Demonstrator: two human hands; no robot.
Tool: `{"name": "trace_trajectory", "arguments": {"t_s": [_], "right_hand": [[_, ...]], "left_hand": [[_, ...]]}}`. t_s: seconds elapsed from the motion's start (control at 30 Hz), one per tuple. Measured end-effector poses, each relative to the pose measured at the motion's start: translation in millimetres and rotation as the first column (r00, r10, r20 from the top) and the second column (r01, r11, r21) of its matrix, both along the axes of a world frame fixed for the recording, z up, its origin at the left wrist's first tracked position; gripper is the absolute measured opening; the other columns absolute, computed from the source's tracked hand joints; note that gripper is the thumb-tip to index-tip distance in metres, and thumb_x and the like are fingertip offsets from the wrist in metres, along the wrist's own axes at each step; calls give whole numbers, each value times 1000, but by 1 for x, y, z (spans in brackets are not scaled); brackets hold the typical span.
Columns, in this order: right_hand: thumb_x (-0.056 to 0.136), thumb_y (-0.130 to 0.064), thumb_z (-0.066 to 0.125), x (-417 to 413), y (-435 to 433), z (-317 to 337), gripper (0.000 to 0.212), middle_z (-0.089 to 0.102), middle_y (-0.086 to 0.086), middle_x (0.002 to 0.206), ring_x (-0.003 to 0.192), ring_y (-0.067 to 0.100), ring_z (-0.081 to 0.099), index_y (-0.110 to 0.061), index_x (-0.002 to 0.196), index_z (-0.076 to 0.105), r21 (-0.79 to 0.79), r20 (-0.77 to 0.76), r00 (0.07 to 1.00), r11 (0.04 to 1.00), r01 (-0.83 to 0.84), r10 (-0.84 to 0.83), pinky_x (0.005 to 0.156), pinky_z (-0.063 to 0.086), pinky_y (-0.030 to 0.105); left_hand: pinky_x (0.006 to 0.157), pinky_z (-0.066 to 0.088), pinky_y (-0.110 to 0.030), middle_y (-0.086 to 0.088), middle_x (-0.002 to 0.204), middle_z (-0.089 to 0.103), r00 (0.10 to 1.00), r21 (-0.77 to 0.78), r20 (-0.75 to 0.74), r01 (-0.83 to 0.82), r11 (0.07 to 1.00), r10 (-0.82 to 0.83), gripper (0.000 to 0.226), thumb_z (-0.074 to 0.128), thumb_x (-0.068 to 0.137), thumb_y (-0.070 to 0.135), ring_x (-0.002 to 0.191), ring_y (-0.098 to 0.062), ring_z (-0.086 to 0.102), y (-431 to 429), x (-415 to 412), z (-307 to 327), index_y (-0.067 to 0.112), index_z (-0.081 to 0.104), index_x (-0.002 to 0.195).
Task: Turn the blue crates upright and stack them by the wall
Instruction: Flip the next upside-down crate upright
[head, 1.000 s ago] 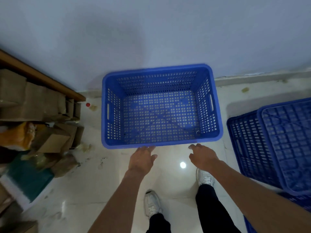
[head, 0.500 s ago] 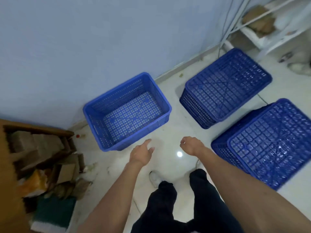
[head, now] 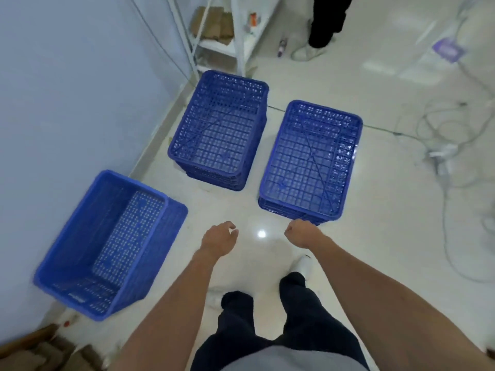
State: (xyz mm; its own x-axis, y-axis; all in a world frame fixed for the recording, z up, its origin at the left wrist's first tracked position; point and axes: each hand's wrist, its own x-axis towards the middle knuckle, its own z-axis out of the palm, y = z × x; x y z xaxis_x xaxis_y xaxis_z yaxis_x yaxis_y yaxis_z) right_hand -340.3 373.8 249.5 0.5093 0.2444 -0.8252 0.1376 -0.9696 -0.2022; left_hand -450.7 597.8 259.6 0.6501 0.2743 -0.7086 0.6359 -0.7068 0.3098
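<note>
Two upside-down blue crates, the nearer crate and the farther crate, are seen on the floor beside an upright crate at the wall; both empty hands, left hand loosely curled and right hand clenched, are held short of the rigid, probably light lattice, best gripped by opposite rims

We note a white shelving unit at the wall's far end, cardboard on its shelf. Beside it, a second person's dark trouser leg. Loose cables sprawl over the pale floor, right side. Cardboard boxes lower left.
</note>
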Motion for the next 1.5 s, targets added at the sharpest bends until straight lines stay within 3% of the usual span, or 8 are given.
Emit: {"name": "trace_trajectory", "arguments": {"t_s": [0.3,0.43,0.67,0.87,1.03,1.17,1.3,1.5], "right_hand": [[94,-24,37,70,-152,7,36,63,10,123,108,30,59,-8,116,61,-11,55,979,980,199,-198,79,42,32],[95,-29,36,97,-180,8,43,61,11,126,111,31,60,-9,125,57,-14,65,954,956,293,-292,82,44,34],[94,-28,36,139,-190,-12,38,65,10,120,103,31,62,-14,119,60,-16,67,934,936,352,-350,83,48,35],[95,-21,38,187,-191,-63,31,64,12,118,100,32,61,-7,112,59,-99,83,917,913,397,-390,75,41,31],[97,-22,38,232,-187,-120,32,64,12,120,105,33,61,-8,117,59,-120,104,895,888,444,-434,80,44,32],[98,-26,41,266,-183,-172,32,62,10,121,105,30,60,-10,120,57,-123,80,896,887,445,-438,78,43,32],[97,-29,42,298,-183,-234,34,61,12,116,89,29,54,-10,123,51,-147,69,881,869,473,-468,75,42,33],[95,-21,44,326,-192,-303,27,59,10,100,83,29,54,-7,118,44,-172,103,843,825,538,-528,70,43,36]], "left_hand": [[93,45,-36,-8,126,65,980,68,-18,197,978,-196,39,42,100,41,115,-27,59,-99,128,14,21,57,130],[94,45,-37,-7,125,66,962,106,-5,271,957,-272,38,41,101,38,116,-28,58,-114,175,17,17,59,127],[88,50,-40,-6,121,66,934,92,-17,356,930,-356,39,39,101,39,105,-27,61,-115,259,-5,17,60,125],[85,49,-39,-9,115,68,884,63,-58,466,882,-463,36,35,102,35,100,-30,61,-106,328,-76,15,62,117],[85,47,-38,-11,126,63,871,86,-119,487,869,-476,42,33,103,36,110,-31,59,-85,370,-140,14,54,132],[81,47,-38,-12,130,59,886,99,-121,459,883,-447,46,33,104,38,107,-30,60,-67,397,-191,12,47,139],[87,47,-42,-15,143,51,914,149,-126,402,903,-386,50,37,105,37,117,-34,58,-54,417,-249,12,37,148],[86,48,-47,-15,153,38,953,183,-122,295,938,-276,59,42,104,31,118,-38,57,-56,427,-313,13,20,155]]}}
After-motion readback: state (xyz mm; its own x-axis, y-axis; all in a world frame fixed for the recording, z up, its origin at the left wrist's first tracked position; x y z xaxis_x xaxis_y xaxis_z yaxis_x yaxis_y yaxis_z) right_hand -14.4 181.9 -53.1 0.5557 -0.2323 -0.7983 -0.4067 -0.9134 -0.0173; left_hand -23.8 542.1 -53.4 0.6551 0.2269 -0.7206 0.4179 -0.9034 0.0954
